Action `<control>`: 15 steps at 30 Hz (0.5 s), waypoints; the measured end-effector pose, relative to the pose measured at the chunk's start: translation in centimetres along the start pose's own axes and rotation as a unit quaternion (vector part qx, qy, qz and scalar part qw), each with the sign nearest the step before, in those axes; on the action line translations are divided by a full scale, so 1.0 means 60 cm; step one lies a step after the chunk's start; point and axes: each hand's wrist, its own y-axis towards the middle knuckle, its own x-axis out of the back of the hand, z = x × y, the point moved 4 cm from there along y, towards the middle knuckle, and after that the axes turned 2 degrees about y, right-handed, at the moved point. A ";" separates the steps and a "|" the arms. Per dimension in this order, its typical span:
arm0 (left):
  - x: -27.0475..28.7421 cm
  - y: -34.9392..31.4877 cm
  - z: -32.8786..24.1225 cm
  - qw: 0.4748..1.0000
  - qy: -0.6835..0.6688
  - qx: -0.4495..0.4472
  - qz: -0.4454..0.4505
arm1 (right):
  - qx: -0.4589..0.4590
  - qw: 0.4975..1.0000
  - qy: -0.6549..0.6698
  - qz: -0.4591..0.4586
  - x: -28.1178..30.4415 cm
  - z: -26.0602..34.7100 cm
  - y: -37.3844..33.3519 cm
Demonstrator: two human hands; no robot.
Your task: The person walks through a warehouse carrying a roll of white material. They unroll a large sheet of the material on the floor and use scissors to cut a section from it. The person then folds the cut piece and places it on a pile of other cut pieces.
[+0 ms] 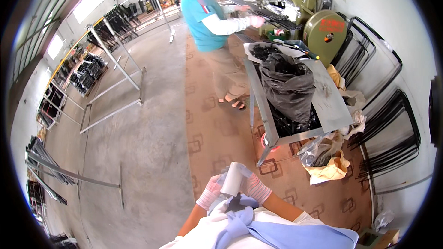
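Observation:
Close to my body, both hands hold a smooth white cylinder [233,180] that looks like a cup or a roll; its exact kind does not show. My left hand [214,190], in a pink-and-white striped glove, closes on its left side. From the other side my right hand [253,185], in a matching glove, grips near its upper end. The cylinder stands slightly tilted and partly covers the fingers. Below it are my white clothing [203,230] and a pale blue tied cloth [295,235].
A metal table [330,97] ahead right bears a black plastic bag [288,92] of dark parts. Beyond, a co-worker [207,23] stands at a green machine [325,37]. Bent black frames [392,124] lean on the right wall. Plastic and paper bags [330,161] lie on the floor. Metal racks [113,55] stand left.

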 end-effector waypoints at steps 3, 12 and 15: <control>0.020 -0.007 -0.021 0.996 0.061 0.059 -0.016 | -0.047 0.998 0.019 -0.025 0.020 -0.010 0.041; 0.066 -0.009 -0.057 0.990 0.090 0.110 -0.018 | -0.044 0.994 0.018 -0.100 -0.016 -0.018 0.061; 0.075 0.017 -0.046 0.994 0.009 0.108 0.004 | -0.013 0.993 0.050 -0.107 0.013 -0.002 0.063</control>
